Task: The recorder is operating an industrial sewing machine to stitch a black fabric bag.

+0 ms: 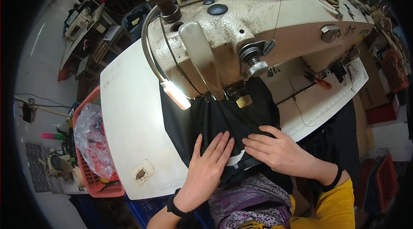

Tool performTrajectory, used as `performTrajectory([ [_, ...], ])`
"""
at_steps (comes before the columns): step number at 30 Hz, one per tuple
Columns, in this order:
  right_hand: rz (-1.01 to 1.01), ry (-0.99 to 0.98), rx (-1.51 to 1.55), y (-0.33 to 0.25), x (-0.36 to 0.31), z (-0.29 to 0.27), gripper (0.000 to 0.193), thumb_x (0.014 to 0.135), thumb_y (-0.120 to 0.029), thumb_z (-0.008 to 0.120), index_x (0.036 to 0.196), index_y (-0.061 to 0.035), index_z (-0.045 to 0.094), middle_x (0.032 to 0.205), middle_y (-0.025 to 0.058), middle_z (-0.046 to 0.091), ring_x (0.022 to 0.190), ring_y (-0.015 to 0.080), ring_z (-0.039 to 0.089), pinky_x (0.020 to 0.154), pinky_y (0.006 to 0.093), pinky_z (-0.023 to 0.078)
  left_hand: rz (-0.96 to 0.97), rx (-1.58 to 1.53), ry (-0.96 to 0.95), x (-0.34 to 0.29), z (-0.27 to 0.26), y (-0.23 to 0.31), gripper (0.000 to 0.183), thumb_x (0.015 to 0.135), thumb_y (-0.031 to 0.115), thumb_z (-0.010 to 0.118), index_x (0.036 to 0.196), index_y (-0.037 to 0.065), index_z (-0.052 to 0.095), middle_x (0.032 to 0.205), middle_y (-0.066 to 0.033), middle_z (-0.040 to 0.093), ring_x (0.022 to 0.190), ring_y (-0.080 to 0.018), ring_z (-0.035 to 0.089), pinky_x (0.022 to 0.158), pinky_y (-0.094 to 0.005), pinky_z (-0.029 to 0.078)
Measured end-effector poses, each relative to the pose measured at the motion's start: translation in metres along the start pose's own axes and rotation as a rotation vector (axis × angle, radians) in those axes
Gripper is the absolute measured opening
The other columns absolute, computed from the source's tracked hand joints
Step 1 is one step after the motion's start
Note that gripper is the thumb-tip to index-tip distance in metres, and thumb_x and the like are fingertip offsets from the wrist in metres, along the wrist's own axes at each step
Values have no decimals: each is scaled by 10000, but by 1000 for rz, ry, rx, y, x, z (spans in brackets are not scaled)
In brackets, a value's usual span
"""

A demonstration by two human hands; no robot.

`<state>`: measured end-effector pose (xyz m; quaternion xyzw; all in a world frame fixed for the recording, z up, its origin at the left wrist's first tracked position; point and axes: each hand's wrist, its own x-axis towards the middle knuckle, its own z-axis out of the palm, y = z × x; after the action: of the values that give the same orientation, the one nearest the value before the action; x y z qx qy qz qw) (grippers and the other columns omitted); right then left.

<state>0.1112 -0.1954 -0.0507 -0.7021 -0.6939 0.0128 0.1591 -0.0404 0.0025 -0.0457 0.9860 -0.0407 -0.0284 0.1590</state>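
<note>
Black fabric lies under the head of an old cream sewing machine and hangs over the table's near edge toward my lap. My left hand rests on it with fingers stretched forward and slightly apart. To its right, my right hand lies on the same cloth, fingers extended and pointing left toward the left hand. A lit lamp on a bendy metal neck shines beside the needle area. The needle itself is hidden behind the machine's head and a brass-coloured knob.
The white sewing table has a worn patch at its left. Orange-handled thread snips and loose threads lie under the machine's arm. A red plastic basket with a clear bag stands left; other machines are beyond.
</note>
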Motion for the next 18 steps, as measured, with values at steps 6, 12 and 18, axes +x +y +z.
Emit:
performTrajectory([
  [6, 55, 1, 103, 1, -1, 6, 551, 729, -33, 652, 1279, -60, 636, 1307, 72, 642, 1234, 207, 586, 1105, 454, 387, -3, 33, 49, -2, 5, 1, 652, 789, -43, 614, 1428, 45, 522, 1510, -129, 484, 1400, -273, 460, 1200, -589, 219],
  [12, 1, -35, 49, 6, 3, 9, 458, 779, -81, 656, 1236, -92, 666, 1165, 36, 624, 1134, 180, 586, 1095, 430, 380, -10, 20, 39, 0, 3, -2, 646, 786, -30, 648, 1414, 88, 551, 1501, -124, 491, 1399, -270, 460, 1191, -599, 239],
  [18, -2, -52, 51, 9, 7, 9, 496, 743, -84, 676, 1238, -125, 683, 1185, 36, 636, 1153, 187, 586, 1092, 449, 380, -26, -64, 67, -3, 3, -11, 637, 786, -18, 671, 1390, 172, 601, 1496, -105, 498, 1386, -282, 471, 1171, -614, 269],
])
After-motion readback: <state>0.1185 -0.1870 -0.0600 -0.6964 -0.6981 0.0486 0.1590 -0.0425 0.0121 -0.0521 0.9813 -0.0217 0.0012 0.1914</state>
